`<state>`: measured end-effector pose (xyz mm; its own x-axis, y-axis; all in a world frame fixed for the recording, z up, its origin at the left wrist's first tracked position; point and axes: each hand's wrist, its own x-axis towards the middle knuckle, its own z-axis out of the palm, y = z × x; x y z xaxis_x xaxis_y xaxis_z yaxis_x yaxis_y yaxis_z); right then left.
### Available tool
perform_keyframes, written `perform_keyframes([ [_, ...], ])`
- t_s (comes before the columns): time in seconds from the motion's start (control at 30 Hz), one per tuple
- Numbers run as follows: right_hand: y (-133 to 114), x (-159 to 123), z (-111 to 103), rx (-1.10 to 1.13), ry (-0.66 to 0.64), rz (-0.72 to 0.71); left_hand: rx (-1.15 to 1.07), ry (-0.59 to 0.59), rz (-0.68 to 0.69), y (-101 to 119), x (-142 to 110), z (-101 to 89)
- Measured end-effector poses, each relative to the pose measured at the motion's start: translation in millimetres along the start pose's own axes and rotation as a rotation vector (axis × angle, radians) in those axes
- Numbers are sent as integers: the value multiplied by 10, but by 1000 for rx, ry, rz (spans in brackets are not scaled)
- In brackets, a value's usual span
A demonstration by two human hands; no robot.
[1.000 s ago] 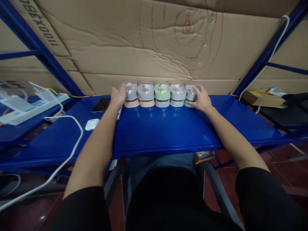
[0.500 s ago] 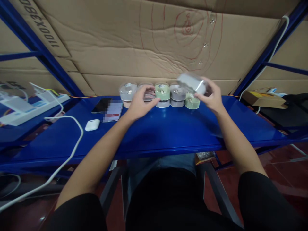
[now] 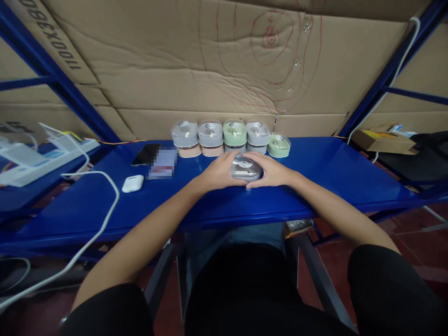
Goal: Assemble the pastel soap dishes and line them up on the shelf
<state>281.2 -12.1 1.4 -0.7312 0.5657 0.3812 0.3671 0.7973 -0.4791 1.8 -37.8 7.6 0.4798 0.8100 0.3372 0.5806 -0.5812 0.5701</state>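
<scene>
My left hand [image 3: 219,172] and my right hand [image 3: 275,172] grip a small grey box with a clear lid [image 3: 245,174] from either side, just above or on the blue table; which of the two I cannot tell. On its top shows a round sticker. Behind it stand similar rounded boxes in a row, stacked two high: a grey box [image 3: 185,136] at the left, another grey box [image 3: 210,135], a green box [image 3: 234,134] and a grey box [image 3: 258,135]. At the row's right end a single green box [image 3: 279,146] has nothing on top. Some lower boxes are peach-coloured.
On the blue table [image 3: 315,177] lie a dark phone [image 3: 145,154], a blurred-out phone [image 3: 163,163] and a white earbud case [image 3: 133,183] at the left. A white cable [image 3: 114,200] hangs over the front edge. Cardboard [image 3: 157,79] closes the back.
My right hand lifted the grey box off the right-end green box and brought it forward to the middle. My left hand left the row's left end and joined it on that box.
</scene>
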Motion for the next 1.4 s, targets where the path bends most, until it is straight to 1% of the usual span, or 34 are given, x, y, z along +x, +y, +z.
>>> perform_keyframes([
  [0.07, -7, -8, 20, -27, 0, 44, -1, -22, 30, 38, -15, 90],
  [0.13, -30, -7, 15, -51, -19, 58, -32, -55, 55, 31, -20, 113],
  [0.27, -73, 4, -101, -35, -38, 31, -86, -108, 56, -63, -1, 28],
  [0.37, -37, -31, -287, -2, -26, 35, -73, -113, 75, -113, 8, -47],
  [0.43, 27, -92, -451, -1, -16, 90, -41, -118, 86, -118, 0, -90],
  [0.5, 100, -170, -623, -37, -23, 192, 13, -139, 91, -106, -16, -129],
  [0.6, 188, -262, -819, -141, -85, 362, 89, -187, 107, -71, -37, -166],
  [0.7, 232, -285, -883, -199, -172, 482, 86, -208, 111, -47, -40, -161],
  [0.77, 242, -274, -872, -206, -204, 514, 65, -195, 111, -50, -26, -150],
  [0.87, 235, -258, -846, -215, -200, 531, 35, -146, 119, -90, 6, -184],
  [0.93, 222, -257, -846, -235, -184, 549, 36, -118, 116, -135, 21, -270],
  [1.0, 210, -260, -855, -260, -181, 570, 68, -87, 91, -192, 21, -408],
  [1.1, 214, -265, -861, -289, -209, 573, 157, -5, 1, -291, 0, -662],
  [1.17, 230, -265, -847, -293, -231, 541, 211, 7, -80, -359, -20, -820],
  [1.27, 250, -263, -807, -303, -253, 510, 296, -77, -189, -447, -43, -986],
  [1.4, 237, -264, -775, -334, -275, 548, 413, -265, -306, -488, -57, -1066],
])
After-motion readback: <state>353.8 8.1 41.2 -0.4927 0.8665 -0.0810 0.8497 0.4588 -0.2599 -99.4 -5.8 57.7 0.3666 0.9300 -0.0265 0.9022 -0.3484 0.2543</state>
